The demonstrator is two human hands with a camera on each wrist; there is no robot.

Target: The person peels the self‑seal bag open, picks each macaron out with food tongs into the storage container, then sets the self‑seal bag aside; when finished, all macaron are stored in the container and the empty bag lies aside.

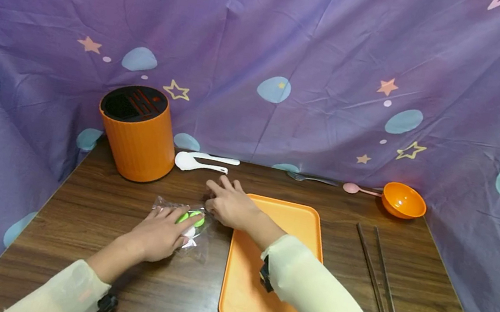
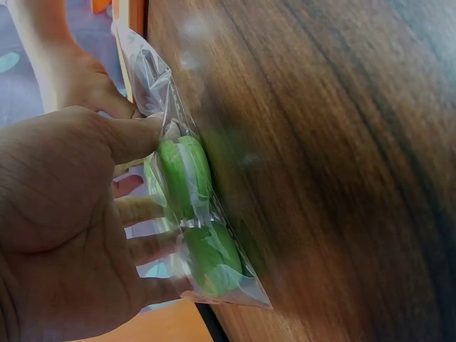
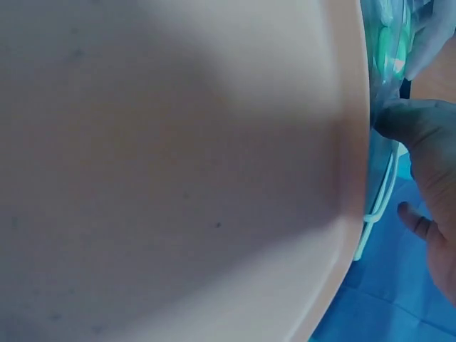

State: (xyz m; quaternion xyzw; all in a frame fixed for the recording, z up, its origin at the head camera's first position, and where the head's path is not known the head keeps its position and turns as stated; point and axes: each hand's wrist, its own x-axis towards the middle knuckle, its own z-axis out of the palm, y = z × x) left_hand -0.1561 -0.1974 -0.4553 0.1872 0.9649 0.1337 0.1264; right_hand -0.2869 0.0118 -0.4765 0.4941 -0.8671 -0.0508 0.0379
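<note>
Head view: left hand (image 1: 160,235) grips the bag (image 1: 192,222) (green pieces inside); right hand (image 1: 230,205) pinches its edge.

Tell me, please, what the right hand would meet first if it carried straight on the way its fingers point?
Probably the white spoons. The right hand points away and leftward across the table, toward them. The orange holder stands further left, likely off that line, though depth is unclear.
</note>
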